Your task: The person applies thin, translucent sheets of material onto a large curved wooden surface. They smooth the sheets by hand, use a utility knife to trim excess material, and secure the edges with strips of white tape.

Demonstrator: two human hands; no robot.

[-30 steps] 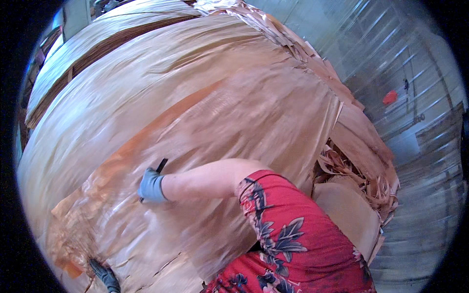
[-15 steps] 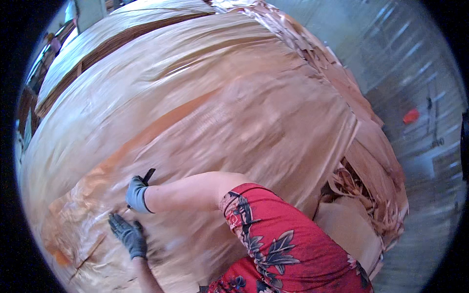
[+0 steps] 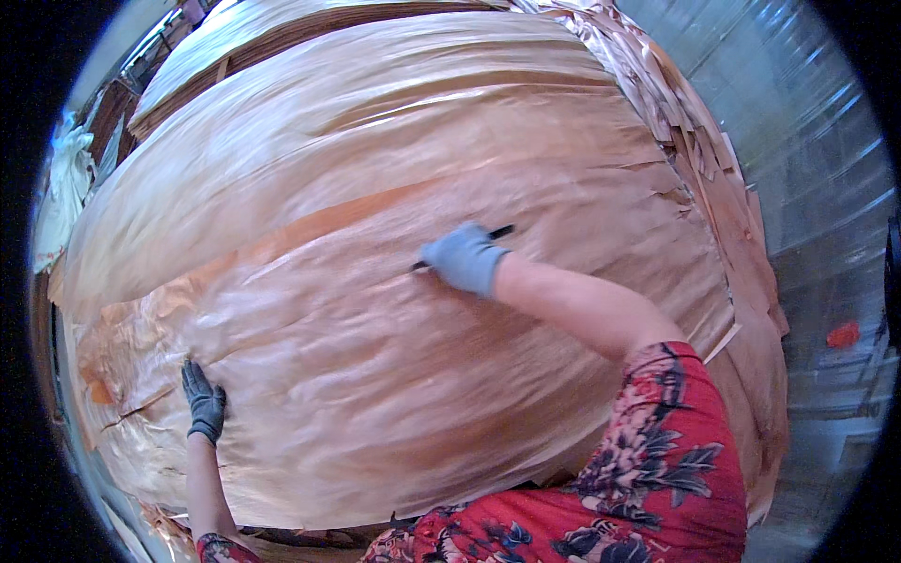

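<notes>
A broad, thin sheet of pale tan wood veneer [image 3: 375,375] lies wrinkled on top of a big stack. My left hand [image 3: 205,403], in a dark grey glove, rests flat on its left part with the fingers stretched out. My right hand [image 3: 462,260], in a lighter grey-blue glove, is closed round a slim black tool [image 3: 503,231] over the middle of the sheet. One end of this tool sticks out to the right of the fist and the other to the left, low against the veneer. The fist hides its middle, so its exact kind is unclear.
An orange-brown strip [image 3: 347,214] shows along the sheet's far edge. Torn veneer scraps [image 3: 690,141] hang down the stack's right side. Behind lies another veneer stack [image 3: 282,33]. A white cloth-like bundle [image 3: 70,174] is at far left; a red object [image 3: 843,335] lies on the grey floor [image 3: 826,235].
My right hand has swept right and away from me across the veneer with the black tool. My left hand stays at the left, now farther from the right one. The whole view has shifted.
</notes>
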